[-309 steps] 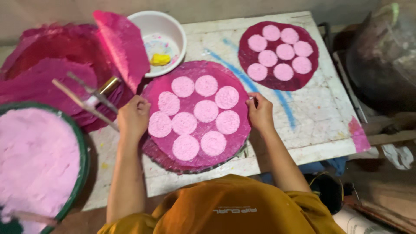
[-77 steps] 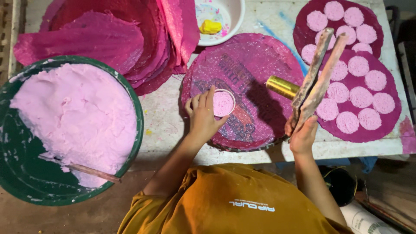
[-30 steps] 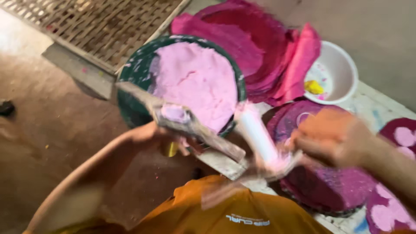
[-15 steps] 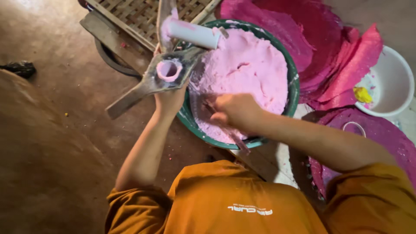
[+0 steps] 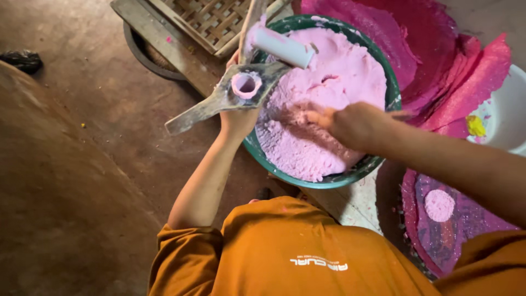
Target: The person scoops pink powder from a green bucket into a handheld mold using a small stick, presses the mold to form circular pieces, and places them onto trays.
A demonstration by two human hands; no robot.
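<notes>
The big green bowl [image 5: 390, 93] is the thing to look from. It is full of soft pink dough [image 5: 323, 93], piled almost to the rim.

The left hand [image 5: 239, 118] is at the left edge of the bowl. It is closed around a wooden press tool [image 5: 230, 93] with long flat arms. The tool has a small round cup [image 5: 245, 85] in the middle, and the cup faces up and has pink dough on its walls. A short pink-smeared roller piece [image 5: 282, 46] sticks out from the tool over the top of the bowl. The hand seems to hold the tool right beside the bowl so that dough only has a short way to go and crumbs fall back in.

The right hand [image 5: 350, 123] is over the middle of the bowl, down on the dough. Its fingers [image 5: 318, 117] are bent and poke into the pink pile, as if pinching a bit. Whether it has a lump yet cannot be told.

Right of the bowl and above it, floppy dark pink sheets [image 5: 433, 55] lie stacked. Farther right is a white bowl [image 5: 507, 118] with something yellow [image 5: 475, 126] in it. Below the green bowl, on the right, a round purple mat [image 5: 455, 230] lies flat with one pink disc [image 5: 439, 204] on it. Left of the bowl and above it, a woven bamboo tray [image 5: 205, 19] rests on the floor [image 5: 82, 137].
</notes>
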